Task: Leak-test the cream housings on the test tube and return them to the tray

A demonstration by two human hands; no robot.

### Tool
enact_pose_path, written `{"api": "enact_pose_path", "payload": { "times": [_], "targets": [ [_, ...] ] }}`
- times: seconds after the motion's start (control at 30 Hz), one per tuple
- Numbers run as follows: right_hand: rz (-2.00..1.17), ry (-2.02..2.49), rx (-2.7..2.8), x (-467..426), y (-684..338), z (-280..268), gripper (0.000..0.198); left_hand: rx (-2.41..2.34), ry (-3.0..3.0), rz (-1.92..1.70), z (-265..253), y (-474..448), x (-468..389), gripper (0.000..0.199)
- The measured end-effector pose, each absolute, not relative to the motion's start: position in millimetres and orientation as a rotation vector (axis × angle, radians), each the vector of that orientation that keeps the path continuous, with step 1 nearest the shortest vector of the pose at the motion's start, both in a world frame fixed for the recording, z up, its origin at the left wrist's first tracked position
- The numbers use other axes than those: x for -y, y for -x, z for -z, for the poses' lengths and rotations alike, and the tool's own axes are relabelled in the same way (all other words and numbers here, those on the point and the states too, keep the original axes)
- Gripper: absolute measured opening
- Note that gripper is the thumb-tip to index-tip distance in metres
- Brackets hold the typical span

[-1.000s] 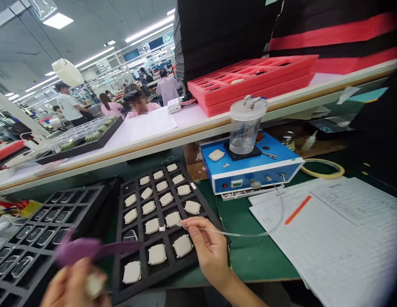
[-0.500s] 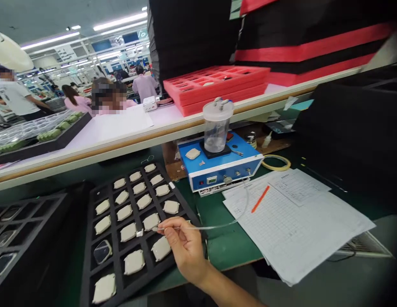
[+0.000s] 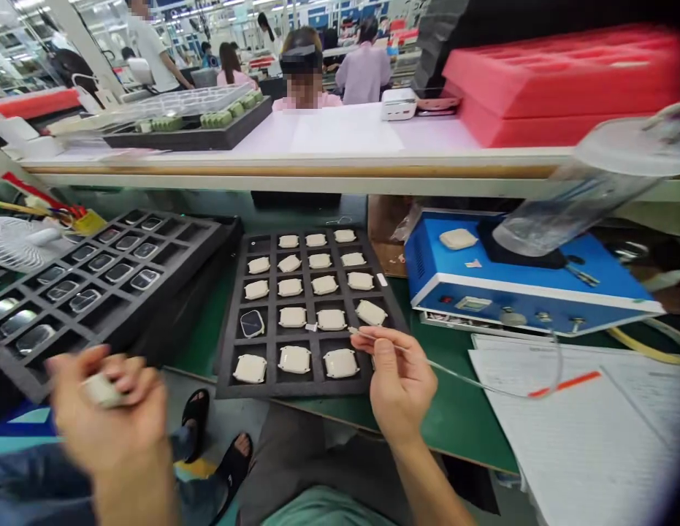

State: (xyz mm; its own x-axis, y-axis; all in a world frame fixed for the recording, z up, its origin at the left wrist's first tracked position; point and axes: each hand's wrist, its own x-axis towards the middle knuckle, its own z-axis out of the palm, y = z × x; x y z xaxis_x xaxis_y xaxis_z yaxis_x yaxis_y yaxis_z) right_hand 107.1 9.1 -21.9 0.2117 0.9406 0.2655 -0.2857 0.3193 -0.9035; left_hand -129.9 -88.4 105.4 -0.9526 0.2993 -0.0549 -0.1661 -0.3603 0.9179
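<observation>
Cream-coloured and partly hidden, a small blocky piece [image 3: 103, 391] lies in my blurred left hand [image 3: 112, 420], palm turned up, fingers curled around it, at lower left. My right hand [image 3: 402, 383] reaches forward, pinching a thin clear tube [image 3: 476, 383] between thumb and fingers at the right side of a black foam grid tray [image 3: 226, 380]. Cream rounded-square cases [image 3: 331, 319] fill most compartments; one at left holds a dark-faced piece [image 3: 252, 324]. Beyond my left hand, another black foam tray [image 3: 172, 254] holds glossy dark rounded rectangles [image 3: 119, 273].
</observation>
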Motion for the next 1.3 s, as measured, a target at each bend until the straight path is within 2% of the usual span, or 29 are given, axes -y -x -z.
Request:
{"api": "enact_pose_path", "payload": {
  "times": [0.1, 0.27, 0.33, 0.4, 0.43, 0.53, 0.6, 0.8, 0.97, 1.17, 1.3],
  "targets": [
    [-1.008, 0.848, 0.975, -8.1, -107.0, 22.8, 0.018, -1.257, 0.106, -2.138, -94.9, 91.9, 50.7, 0.054],
    [-1.009, 0.834, 0.954, -7.8, -105.8, 23.1, 0.017, -1.036, 0.107, -1.891, -75.4, 37.7, 11.6, 0.046],
    [-1.004, 0.831, 0.936, -8.4, -104.6, 23.9, 0.017, -1.012, 0.093, -1.805, -70.0, 26.0, 6.5, 0.036],
    [-0.988, 0.832, 0.923, -9.4, -103.5, 24.4, 0.018, -1.015, 0.035, -1.707, -62.6, 17.5, 4.8, 0.015],
    [-0.979, 0.831, 0.92, -10.0, -103.1, 24.4, 0.019, -1.031, -0.037, -1.663, -57.6, 14.1, 4.6, 0.011],
    [-0.959, 0.822, 0.936, -11.9, -102.7, 23.9, 0.017, -1.172, -0.392, -1.637, -38.9, 7.4, 3.9, 0.041],
    [-0.94, 0.81, 0.956, -12.9, -103.1, 23.4, 0.015, -1.307, -0.608, -1.671, -27.2, 5.1, 3.0, 0.054],
    [-0.924, 0.775, 1.062, -13.3, -107.4, 24.8, 0.012, -1.501, -0.919, -1.621, -15.1, -1.4, 4.0, 0.043],
    [-0.92, 0.772, 1.075, -13.5, -109.5, 26.3, 0.013, -1.515, -0.935, -1.614, -17.1, -4.4, 6.0, 0.056],
    [-0.922, 0.687, 1.075, -16.2, -110.3, 22.0, 0.014, -1.526, -0.979, -1.525, -15.1, -2.7, 6.1, 0.055],
    [-0.913, 0.72, 1.066, -15.6, -109.9, 22.9, 0.013, -1.544, -0.987, -1.551, -14.0, -3.2, 6.9, 0.045]
  ]
}}
